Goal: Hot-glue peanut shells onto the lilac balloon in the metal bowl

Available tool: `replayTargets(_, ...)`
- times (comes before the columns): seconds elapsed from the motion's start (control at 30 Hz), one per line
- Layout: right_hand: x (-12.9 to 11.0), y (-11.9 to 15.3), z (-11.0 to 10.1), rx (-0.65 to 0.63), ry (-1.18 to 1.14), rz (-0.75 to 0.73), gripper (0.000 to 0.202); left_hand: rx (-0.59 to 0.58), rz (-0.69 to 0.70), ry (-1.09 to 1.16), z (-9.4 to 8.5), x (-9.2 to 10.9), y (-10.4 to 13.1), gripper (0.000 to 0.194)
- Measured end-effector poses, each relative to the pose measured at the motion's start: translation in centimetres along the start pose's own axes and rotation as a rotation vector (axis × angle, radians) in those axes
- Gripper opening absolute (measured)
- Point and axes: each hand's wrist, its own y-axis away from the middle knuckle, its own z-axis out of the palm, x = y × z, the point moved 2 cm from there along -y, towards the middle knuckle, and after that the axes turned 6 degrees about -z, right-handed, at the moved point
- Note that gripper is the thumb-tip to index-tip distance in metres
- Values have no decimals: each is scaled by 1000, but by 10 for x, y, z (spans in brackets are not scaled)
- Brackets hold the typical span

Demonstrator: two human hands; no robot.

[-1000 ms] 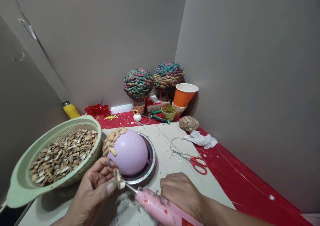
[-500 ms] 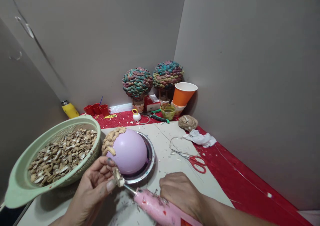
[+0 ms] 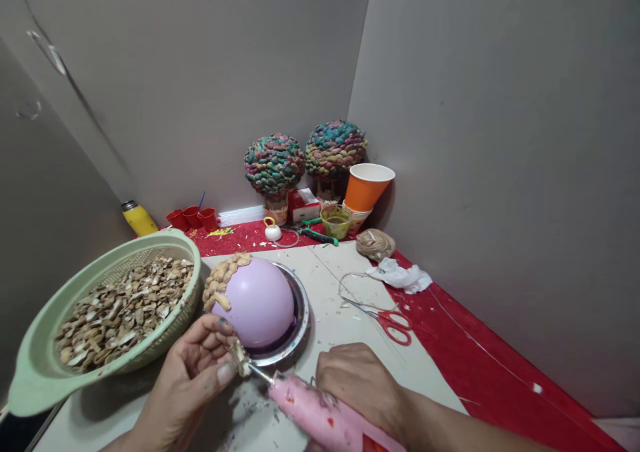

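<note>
Between the thumb and fingers of my left hand (image 3: 193, 375) is a peanut shell (image 3: 240, 357), its hollow side turned toward the glue gun. My right hand (image 3: 357, 385) grips the pink hot glue gun (image 3: 317, 412), whose metal nozzle touches or nearly touches the shell. Just beyond my left hand, a lilac balloon (image 3: 263, 302) rests in a round metal dish (image 3: 304, 319). Peanut shells (image 3: 223, 279) cover the balloon's upper left side, and one lone shell (image 3: 221, 301) sits lower on it.
A green colander (image 3: 40, 365) full of peanut shells stands at left. Red-handled scissors (image 3: 395, 327) lie at right, near twine (image 3: 375, 245) and a crumpled tissue (image 3: 401, 276). Behind are two colourful shell-covered balls (image 3: 275, 164), an orange paper cup (image 3: 367, 189), red cups (image 3: 191, 217) and a yellow bottle (image 3: 140, 219).
The shell in my left hand has shifted slightly right and turned a little against the nozzle. Both hands keep their hold; the rest of the scene stays put.
</note>
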Motion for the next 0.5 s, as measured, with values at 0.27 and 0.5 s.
replayTargets(0.27,-2,-6,-2,117,-79,-45,40,-7,-30,-41,-1,-6,1,31)
replayTargets(0.5,0,-1,2,95,-65,-58,38,-19,-29,-64,-2,-10,0,29)
